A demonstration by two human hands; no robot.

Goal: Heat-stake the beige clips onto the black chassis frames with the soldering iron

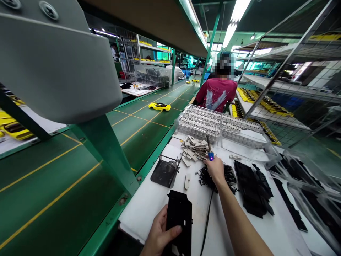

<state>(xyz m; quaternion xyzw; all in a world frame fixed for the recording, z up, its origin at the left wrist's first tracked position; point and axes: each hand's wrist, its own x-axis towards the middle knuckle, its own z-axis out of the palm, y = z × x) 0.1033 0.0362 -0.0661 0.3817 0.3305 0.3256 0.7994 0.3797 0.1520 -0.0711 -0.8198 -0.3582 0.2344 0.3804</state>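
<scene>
My left hand (162, 233) grips a flat black plastic part (179, 217) at the near edge of the white table, thumb across its face. Over a heap of small black screws (205, 177), my right hand (215, 169) is closed around a blue corded electric screwdriver (211, 155). Its long metal bit points away from me, and a black cord runs back toward me. Beyond the bit lies a pile of light grey plastic pieces (193, 147). One single grey piece (187, 181) rests between my hands. To the left sits a dark metal plate with a round clear piece (165, 172).
Clear trays (199, 121) of grey parts stand at the table's far end. Black plastic parts (252, 188) lie stacked at right. A green conveyor (144, 131) carries a yellow model car (160, 106). A person (220, 90) sits ahead. A grey housing (58, 67) juts in upper left.
</scene>
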